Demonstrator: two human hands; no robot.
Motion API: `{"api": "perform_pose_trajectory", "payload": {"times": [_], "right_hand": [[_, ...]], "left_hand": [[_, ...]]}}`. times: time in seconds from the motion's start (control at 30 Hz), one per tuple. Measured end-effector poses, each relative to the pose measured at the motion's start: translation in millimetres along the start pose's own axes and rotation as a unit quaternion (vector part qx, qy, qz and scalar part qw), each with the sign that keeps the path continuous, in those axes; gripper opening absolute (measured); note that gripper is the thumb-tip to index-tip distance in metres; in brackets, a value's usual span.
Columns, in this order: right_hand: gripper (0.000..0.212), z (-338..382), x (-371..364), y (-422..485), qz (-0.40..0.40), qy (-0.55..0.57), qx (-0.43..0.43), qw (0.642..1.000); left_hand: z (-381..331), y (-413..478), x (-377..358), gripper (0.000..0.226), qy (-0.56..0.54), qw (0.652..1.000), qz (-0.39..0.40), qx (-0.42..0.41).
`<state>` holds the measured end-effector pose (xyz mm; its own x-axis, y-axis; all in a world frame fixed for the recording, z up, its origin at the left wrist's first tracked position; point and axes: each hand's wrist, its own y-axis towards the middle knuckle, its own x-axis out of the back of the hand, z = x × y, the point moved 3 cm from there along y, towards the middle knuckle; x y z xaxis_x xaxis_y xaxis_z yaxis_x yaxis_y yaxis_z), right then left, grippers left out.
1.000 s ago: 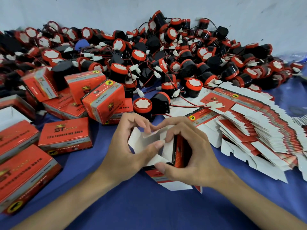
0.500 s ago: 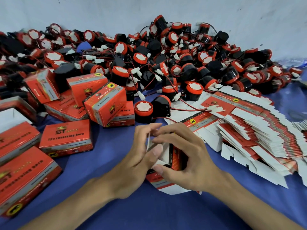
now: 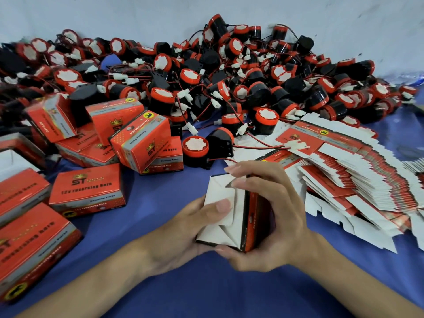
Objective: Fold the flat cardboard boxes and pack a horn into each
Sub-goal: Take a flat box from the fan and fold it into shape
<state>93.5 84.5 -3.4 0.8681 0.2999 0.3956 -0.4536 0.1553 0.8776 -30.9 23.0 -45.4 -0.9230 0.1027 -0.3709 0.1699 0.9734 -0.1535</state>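
**Head view.** A partly folded cardboard box (image 3: 220,193) is held between both hands, over the blue surface (image 3: 160,203), in the lower middle of the view. The left hand (image 3: 181,235) cups the box from the left, with its thumb lying across the white end flaps. The right hand (image 3: 277,216) grasps the box from the right. Its fingers (image 3: 238,183) curl over the top edge onto the same flaps, and its thumb sits under the lower corner. The end facing the camera shows overlapping white flaps, and a red printed side panel runs along the right edge. Whether the box holds anything cannot be told.

Behind the hands lies a large pile of horns (image 3: 229,76), black with red rims, tangled with red and black wires and white connectors. The nearest horn (image 3: 196,149) lies just beyond the box. A fanned stack of flat boxes (image 3: 355,180) lies to the right. Folded boxes (image 3: 88,191), red and closed, lie to the left. A pale wall (image 3: 229,14) stands behind the pile.
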Motion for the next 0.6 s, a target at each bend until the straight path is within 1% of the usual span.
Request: {"api": "perform_pose_trajectory", "payload": {"times": [0.07, 0.1, 0.13, 0.2, 0.33, 0.6], "right_hand": [[0.061, 1.1, -2.2, -0.3, -0.014, 0.006, 0.015, 1.0], [0.061, 1.8, -3.9, -0.6, -0.02, 0.006, 0.023, 1.0], [0.061, 2.3, -5.8, -0.8, -0.025, 0.005, 0.03, 0.999], [0.061, 3.6, -9.1, -1.1, -0.027, 0.006, 0.043, 0.999], [0.072, 4.0, -11.0, -2.2, -0.022, 0.011, 0.049, 0.998], [0.071, 5.9, -12.9, -1.6, -0.025, 0.005, 0.058, 0.998]], "left_hand": [[-7.5, -3.7, -4.9, 0.05, -0.028, 0.998, 0.043, -0.025], [-11.6, -5.2, -6.5, 0.037, -0.028, 0.998, 0.041, -0.042], [-13.7, -6.0, -5.5, 0.029, -0.028, 0.997, 0.031, -0.057], [-15.9, -5.8, -5.8, 0.024, -0.021, 0.996, 0.009, -0.082], [-16.5, -5.5, -7.5, 0.023, -0.011, 0.995, -0.016, -0.102], [-15.3, -6.7, -8.6, 0.012, -0.03, 0.996, -0.011, -0.08]]}}
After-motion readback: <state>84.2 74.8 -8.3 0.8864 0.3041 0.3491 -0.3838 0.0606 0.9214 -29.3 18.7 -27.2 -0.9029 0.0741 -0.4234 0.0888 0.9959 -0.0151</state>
